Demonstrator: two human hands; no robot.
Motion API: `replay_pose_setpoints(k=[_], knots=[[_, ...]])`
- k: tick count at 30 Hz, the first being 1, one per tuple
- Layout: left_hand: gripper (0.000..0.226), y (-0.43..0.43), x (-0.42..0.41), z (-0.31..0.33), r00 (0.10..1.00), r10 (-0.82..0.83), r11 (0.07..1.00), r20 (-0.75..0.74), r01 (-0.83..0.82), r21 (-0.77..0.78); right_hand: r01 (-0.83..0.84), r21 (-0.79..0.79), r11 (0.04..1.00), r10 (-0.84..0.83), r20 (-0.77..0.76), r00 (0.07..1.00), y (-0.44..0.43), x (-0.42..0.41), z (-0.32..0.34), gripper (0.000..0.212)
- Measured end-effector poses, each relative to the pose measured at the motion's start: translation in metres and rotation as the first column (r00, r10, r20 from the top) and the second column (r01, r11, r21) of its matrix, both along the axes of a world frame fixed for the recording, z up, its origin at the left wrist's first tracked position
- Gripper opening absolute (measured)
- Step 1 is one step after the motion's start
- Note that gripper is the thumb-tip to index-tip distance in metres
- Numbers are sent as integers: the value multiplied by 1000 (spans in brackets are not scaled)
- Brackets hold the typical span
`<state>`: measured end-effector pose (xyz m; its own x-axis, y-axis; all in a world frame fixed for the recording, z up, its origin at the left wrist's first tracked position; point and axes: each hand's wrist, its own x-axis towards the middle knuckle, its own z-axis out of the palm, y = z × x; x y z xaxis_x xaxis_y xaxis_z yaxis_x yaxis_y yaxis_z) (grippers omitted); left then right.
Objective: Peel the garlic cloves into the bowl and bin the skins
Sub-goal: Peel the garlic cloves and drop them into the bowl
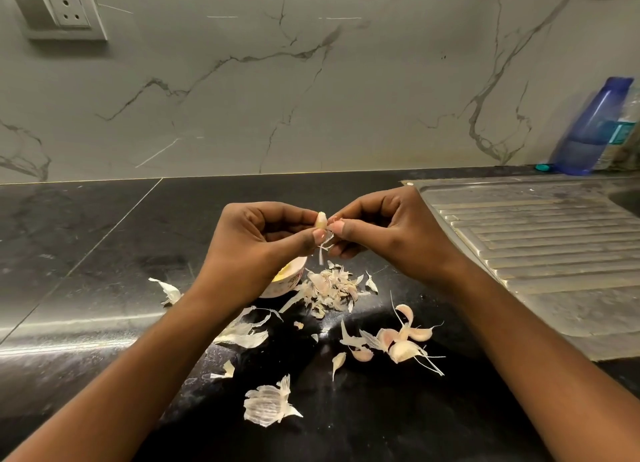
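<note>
1. A clove [320, 220] is held up above the counter [104, 271], between the two hands, with its pale tip bared.
2. It is pinched at its lower end by the left hand [256, 240], thumb against curled fingers.
3. A skin strip [323, 252] is pinched by the right hand [388, 233], fingers curled, and dangles just beside the clove.
4. The step in hand is judged to be peeling, mid-strip, and the clove looks close to bare.
5. Next, the last skin is to be pulled clear and the clove dropped into the bowl [287, 285], which sits just below, half hidden behind the left wrist.
6. A heap of skins [329, 285] is seen just beside the bowl, and more are scattered nearer.
7. To the right, unpeeled cloves [401, 340] are left lying, so plenty is judged to remain.
8. No bin is seen, and nothing has been gathered for it yet.
</note>
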<state>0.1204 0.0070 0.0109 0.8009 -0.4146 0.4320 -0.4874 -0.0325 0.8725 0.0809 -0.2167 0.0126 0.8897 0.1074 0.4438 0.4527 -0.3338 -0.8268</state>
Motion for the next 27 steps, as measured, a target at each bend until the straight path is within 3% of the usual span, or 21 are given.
replay_pose_setpoints(k=[11,27], knots=[[28,0,-1,-1,994,-7,999,111,2,38,-39,31,999,42,-82,996,0,1,1,17],[30,0,-1,-1,996,-86,995,-29,85,-54,2,66,998,-1,-13,1000,4,1,-2,11]])
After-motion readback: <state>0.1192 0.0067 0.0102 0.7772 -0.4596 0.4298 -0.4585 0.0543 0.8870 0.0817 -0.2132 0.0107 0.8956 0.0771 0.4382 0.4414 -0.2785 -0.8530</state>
